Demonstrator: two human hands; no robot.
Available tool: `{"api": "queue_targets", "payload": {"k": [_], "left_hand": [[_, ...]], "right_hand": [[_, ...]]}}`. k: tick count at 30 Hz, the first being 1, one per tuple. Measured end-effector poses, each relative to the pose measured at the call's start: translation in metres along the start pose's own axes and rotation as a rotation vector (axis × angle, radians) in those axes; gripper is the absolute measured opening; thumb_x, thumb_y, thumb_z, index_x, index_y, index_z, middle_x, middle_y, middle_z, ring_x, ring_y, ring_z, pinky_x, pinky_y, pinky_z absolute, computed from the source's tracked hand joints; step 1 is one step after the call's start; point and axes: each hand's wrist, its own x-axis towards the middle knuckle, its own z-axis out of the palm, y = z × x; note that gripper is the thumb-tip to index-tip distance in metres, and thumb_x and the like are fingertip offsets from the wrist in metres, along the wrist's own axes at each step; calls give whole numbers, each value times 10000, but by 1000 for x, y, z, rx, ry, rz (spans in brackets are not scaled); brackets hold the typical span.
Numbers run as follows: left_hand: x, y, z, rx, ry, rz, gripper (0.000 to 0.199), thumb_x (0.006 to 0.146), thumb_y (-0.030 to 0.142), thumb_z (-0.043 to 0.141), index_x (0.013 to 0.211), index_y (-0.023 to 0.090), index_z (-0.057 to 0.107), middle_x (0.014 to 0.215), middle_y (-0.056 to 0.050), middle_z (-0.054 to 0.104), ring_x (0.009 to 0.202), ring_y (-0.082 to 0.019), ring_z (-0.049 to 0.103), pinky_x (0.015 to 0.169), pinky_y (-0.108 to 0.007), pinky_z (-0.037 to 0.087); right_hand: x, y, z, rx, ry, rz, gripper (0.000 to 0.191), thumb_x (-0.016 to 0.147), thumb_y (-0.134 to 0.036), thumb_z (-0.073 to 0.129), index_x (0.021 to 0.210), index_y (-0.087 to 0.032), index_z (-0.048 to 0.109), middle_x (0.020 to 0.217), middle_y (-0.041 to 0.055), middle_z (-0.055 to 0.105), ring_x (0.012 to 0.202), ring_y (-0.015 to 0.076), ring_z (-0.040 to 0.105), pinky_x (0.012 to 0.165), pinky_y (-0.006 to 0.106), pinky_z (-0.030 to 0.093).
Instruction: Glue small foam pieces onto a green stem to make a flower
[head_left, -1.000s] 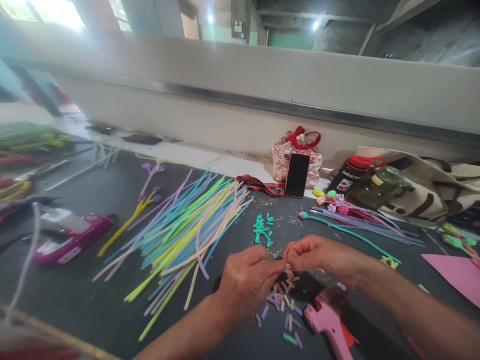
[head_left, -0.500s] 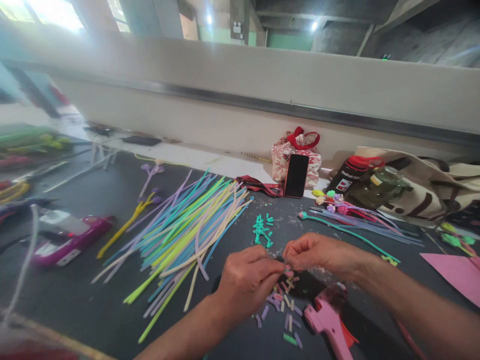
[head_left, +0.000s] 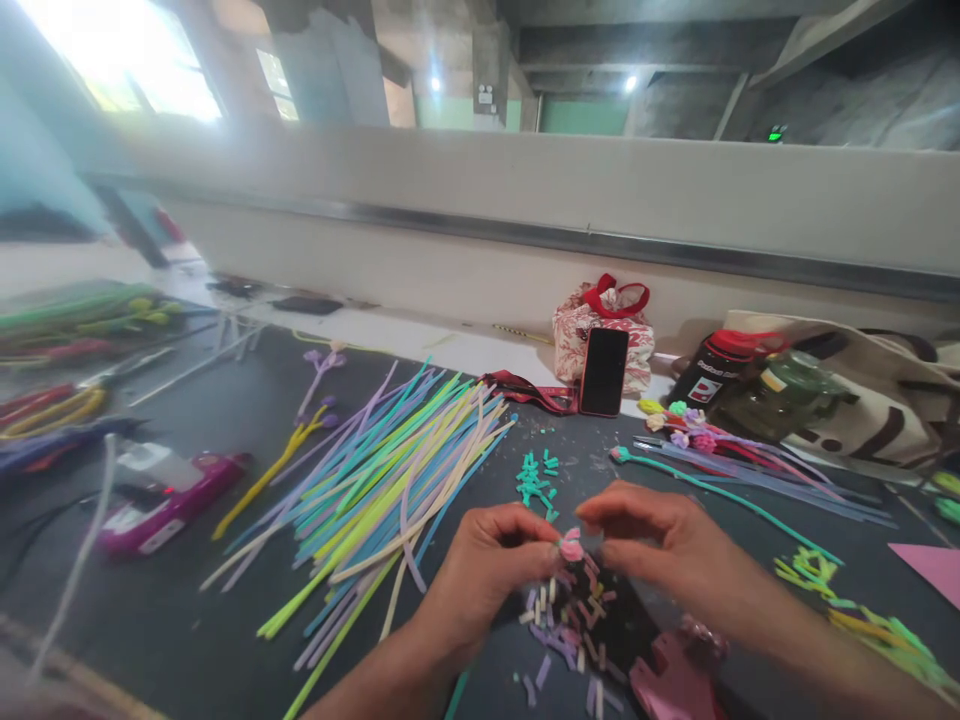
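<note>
We see the left hand [head_left: 491, 565], grip pinching a small pink fuzzy bud-shaped piece [head_left: 572, 546], above scattered short pastel cut pieces [head_left: 543, 670] on the dark grey tabletop [head_left: 187, 620]. Right hand [head_left: 664, 540] just beside the bud-shaped piece, grip spread. Short teal pieces [head_left: 534, 480] lie loosely piled beyond both hands.

The phone [head_left: 604, 372] stands before the bag [head_left: 571, 345]—strips [head_left: 375, 500] left, bottles [head_left: 709, 375] right.

There are two hands [head_left: 484, 560] [head_left: 671, 540], one held pink piece [head_left: 571, 547], one phone [head_left: 604, 372] and two bottles [head_left: 705, 372] [head_left: 787, 398].
</note>
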Motion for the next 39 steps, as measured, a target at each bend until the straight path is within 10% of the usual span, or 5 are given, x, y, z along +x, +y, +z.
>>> {"api": "queue_targets", "payload": {"k": [8, 39], "left_hand": [[0, -4, 3, -238, -11, -166, 180, 528, 248, 745, 555, 136, 607, 416, 61, 454, 368, -12, 235, 393, -184, 106], [0, -6, 9, -353, 130, -135, 214, 521, 254, 743, 585, 129, 581, 408, 87, 370, 361, -2, 235, 381, -172, 95]], "right_hand": [[1, 2, 20, -174, 115, -180, 92, 754, -284, 619, 808, -217, 651, 726, -5, 602, 651, 132, 549, 592, 232, 411], [7, -2, 33, -500, 253, -405, 159, 841, -245, 489, 836, -182, 635, 696, 25, 606, 620, 124, 563, 569, 233, 377]]}}
